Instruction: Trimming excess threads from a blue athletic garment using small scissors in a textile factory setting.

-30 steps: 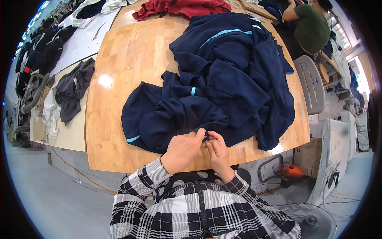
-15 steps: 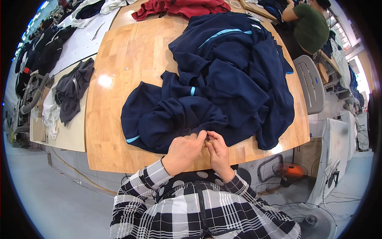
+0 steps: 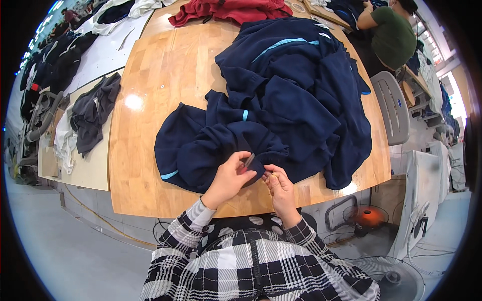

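A navy garment (image 3: 301, 108) with light-blue strips lies in loose folds over the wooden table (image 3: 165, 65), its near part bunched by my hands. My left hand (image 3: 227, 180) is closed around a small grey-and-red tool (image 3: 249, 160), which looks like thread snips; its end points up and away over the cloth. Just to the right, my right hand (image 3: 281, 193) pinches the near edge of the navy fabric between thumb and fingers. A tiny yellowish spot shows at its fingertips, too small to name. The two hands are slightly apart.
Red cloth (image 3: 226, 11) lies at the table's far edge. A side table on the left bears a dark grey garment (image 3: 95, 113) and white cloth (image 3: 64, 143). At right stand a grey chair (image 3: 391, 108) and an orange fan (image 3: 369, 216). A person in green (image 3: 394, 37) sits far right.
My left hand has parted from the right one, moving left and slightly away from me, and the small tool now shows in it. My right hand still pinches the fabric, shifted slightly right.
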A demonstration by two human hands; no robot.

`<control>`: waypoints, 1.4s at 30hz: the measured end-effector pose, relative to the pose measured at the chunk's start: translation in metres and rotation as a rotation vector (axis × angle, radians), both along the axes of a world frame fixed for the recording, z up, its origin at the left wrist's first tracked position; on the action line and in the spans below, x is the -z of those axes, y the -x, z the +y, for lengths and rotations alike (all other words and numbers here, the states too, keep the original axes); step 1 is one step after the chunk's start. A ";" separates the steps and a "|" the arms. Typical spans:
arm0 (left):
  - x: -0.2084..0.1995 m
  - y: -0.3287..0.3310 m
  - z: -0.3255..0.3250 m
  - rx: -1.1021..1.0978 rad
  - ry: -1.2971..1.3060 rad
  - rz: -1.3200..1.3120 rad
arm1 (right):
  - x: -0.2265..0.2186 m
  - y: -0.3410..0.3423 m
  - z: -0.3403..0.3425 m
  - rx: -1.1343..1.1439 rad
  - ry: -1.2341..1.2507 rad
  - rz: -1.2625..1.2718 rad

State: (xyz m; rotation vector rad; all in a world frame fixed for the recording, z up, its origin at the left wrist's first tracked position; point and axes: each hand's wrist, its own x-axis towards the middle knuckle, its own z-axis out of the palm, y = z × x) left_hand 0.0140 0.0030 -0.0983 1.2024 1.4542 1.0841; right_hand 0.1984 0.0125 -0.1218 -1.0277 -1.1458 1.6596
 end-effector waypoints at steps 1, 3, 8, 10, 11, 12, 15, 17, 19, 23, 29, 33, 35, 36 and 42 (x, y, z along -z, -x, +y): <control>0.009 0.002 0.001 -0.003 0.069 -0.115 | -0.001 0.001 0.000 -0.001 -0.003 0.000; 0.009 0.002 0.001 -0.051 0.058 -0.245 | -0.002 0.003 0.000 -0.010 0.070 0.233; -0.015 -0.001 -0.007 -0.117 -0.129 0.193 | -0.006 0.002 0.003 0.010 0.272 0.377; -0.026 -0.002 -0.015 -0.137 -0.253 0.433 | -0.006 0.001 0.005 0.005 0.287 0.428; -0.030 0.000 -0.021 -0.108 -0.253 0.450 | -0.007 0.001 0.005 -0.003 0.298 0.453; -0.031 0.001 -0.026 -0.041 -0.317 0.582 | -0.007 0.002 0.005 -0.010 0.309 0.478; -0.028 -0.005 -0.034 0.072 -0.342 0.698 | -0.007 0.001 0.005 0.005 0.324 0.475; -0.026 -0.009 -0.034 0.080 -0.347 0.722 | -0.008 0.001 0.005 0.006 0.322 0.459; -0.024 -0.011 -0.033 0.083 -0.354 0.738 | -0.011 0.003 0.003 0.011 0.319 0.445; -0.023 -0.014 -0.030 0.119 -0.334 0.764 | -0.014 0.006 0.001 0.048 0.349 0.390; -0.027 -0.005 -0.029 0.130 -0.281 0.622 | -0.004 0.001 0.003 0.017 0.306 0.463; -0.025 0.002 -0.019 -0.117 -0.175 0.230 | -0.004 -0.001 0.002 -0.023 0.268 0.499; -0.014 -0.003 -0.009 -0.084 -0.036 -0.018 | -0.016 0.001 -0.001 -0.005 0.303 0.468; -0.004 0.001 -0.003 0.024 0.120 -0.148 | -0.023 0.003 -0.001 0.019 0.334 0.433; -0.010 0.012 -0.004 0.060 0.208 -0.350 | -0.059 -0.089 -0.002 -0.747 0.023 -0.697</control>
